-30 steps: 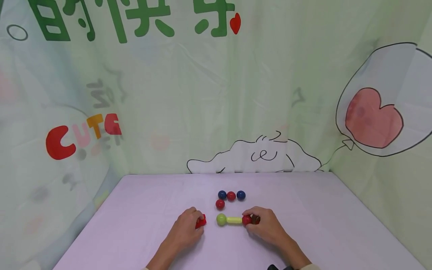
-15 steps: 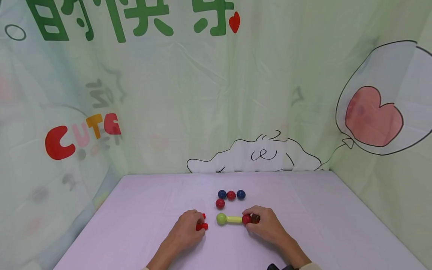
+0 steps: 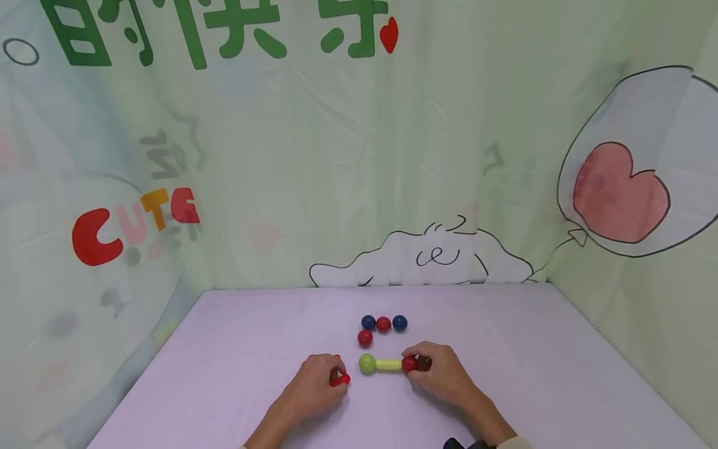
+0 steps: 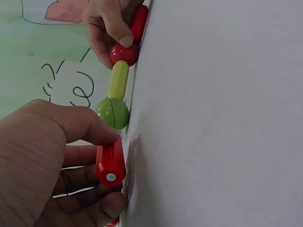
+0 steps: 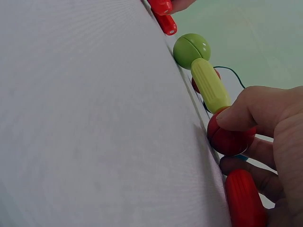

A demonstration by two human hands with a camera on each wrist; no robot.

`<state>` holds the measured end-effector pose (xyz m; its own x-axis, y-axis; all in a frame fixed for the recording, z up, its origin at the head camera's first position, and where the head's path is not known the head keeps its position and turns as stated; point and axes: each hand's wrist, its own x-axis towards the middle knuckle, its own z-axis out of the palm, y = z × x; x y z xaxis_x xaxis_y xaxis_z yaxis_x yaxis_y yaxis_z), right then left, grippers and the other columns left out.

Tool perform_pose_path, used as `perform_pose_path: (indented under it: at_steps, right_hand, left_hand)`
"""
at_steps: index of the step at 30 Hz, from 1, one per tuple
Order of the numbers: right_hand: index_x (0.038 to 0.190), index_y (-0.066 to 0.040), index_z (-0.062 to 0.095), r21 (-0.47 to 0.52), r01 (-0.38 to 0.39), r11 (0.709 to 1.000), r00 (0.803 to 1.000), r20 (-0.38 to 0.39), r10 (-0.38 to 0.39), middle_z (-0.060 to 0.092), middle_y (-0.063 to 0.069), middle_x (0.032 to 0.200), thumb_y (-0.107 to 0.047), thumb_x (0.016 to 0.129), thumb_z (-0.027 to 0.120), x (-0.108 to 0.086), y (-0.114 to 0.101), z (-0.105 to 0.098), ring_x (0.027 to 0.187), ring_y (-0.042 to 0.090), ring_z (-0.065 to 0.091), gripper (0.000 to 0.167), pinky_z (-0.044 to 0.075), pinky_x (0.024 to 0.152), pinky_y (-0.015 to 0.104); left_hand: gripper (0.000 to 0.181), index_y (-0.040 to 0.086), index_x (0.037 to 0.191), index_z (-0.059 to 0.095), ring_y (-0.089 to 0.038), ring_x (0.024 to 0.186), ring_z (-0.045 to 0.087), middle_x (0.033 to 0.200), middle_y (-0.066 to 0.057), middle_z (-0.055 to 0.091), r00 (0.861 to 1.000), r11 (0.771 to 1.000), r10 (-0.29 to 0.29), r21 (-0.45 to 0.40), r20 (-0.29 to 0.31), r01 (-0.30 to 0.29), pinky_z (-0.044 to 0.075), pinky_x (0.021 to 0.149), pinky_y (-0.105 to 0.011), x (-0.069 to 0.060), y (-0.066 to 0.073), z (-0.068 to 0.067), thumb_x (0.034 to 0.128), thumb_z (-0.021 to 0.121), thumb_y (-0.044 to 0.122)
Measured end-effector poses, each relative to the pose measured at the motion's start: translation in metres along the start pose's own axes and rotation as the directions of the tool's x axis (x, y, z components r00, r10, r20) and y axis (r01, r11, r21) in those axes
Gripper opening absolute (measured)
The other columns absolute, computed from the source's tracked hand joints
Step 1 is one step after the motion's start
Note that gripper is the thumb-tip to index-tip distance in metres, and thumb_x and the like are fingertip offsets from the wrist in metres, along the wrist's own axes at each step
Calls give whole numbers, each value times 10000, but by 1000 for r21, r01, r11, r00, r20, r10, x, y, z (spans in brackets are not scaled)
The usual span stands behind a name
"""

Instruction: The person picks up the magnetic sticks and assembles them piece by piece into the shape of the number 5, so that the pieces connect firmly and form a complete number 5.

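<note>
My left hand [image 3: 316, 381] pinches a red rod [image 4: 110, 163] with a pale round magnet in its end, just left of the green ball [image 3: 367, 363]. A second red rod [image 5: 166, 24] lies by the same fingers, mostly hidden in the left wrist view. The green ball joins a yellow rod [image 3: 388, 364], whose other end meets a red ball [image 5: 229, 135]. My right hand [image 3: 443, 373] grips that red ball between thumb and fingers. Another red rod [image 5: 244, 198] sits by its lower fingers; whether they hold it I cannot tell.
Behind the joined pieces lie two blue balls [image 3: 400, 322] and two red balls [image 3: 365, 338] on the pale tabletop [image 3: 252, 324]. A printed curtain [image 3: 269, 156] rises along the table's back and sides. A dark object [image 3: 453, 443] shows at the bottom edge.
My left hand has shifted slightly right and nearer me, and the red rods in its fingers have turned and spread. My right hand and the joined balls and yellow rod stay nearly still.
</note>
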<state>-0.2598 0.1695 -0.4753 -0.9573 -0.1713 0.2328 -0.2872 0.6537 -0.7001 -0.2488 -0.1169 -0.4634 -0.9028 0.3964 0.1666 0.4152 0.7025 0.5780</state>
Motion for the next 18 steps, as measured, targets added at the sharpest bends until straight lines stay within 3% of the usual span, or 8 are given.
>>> perform_pose_path:
  at_steps: [9,15,18]
  right_hand:
    - [1045,-170,774,0,5,1000,1000,-2,-5,668,-70,908,-53,765,794,-1,-1,-1,801,132,552,304,489,704,245]
    - [1043,-173,773,-6,3,1000,1000,-9,-3,664,-75,904,-51,767,795,-1,0,0,802,132,551,302,490,703,245]
    - [1041,-174,772,-6,4,1000,1000,-11,-4,662,-77,902,-54,768,795,-1,1,0,800,132,549,299,490,701,246]
  left_hand:
    - [96,132,934,676,-35,594,515,662,96,566,998,990,57,-127,-17,-59,450,578,-221,3,1,6,858,732,113]
    - [148,102,996,666,-31,578,511,661,96,558,998,989,52,-138,-37,-56,446,582,-223,4,5,10,865,734,113]
    - [164,99,1015,660,-38,576,521,665,85,571,999,987,21,-158,-25,-25,448,576,-223,6,8,12,870,734,116]
